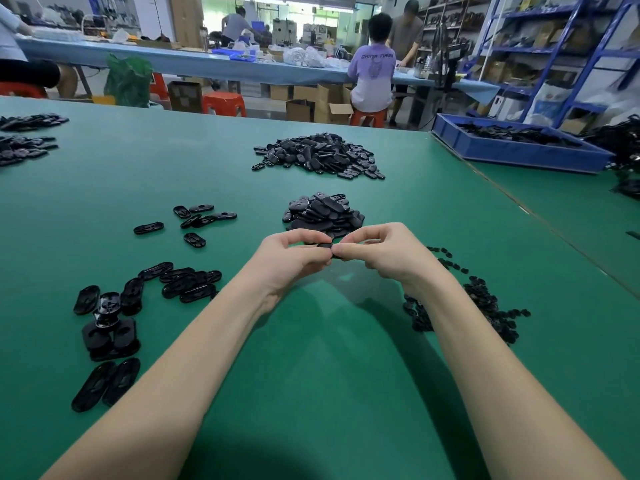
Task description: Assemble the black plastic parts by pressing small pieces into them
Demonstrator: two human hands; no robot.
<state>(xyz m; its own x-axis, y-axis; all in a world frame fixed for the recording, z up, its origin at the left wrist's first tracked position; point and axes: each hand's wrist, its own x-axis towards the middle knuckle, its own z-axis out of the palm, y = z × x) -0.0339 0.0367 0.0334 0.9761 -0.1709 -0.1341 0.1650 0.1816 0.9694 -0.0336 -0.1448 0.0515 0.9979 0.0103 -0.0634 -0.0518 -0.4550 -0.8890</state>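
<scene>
Both hands (332,252) pinch a mostly hidden black part (325,245).

You sit at a green table (311,358). Beyond it, a long blue-covered bench (173,62) crosses the room, with orange stools (224,102) and cardboard boxes (322,103) beneath. Blue shelving (554,46) lines the right wall. Bright light at the far end.

Glossy black plastic parts (188,284) (matt green tabletop (311,358)).
</scene>
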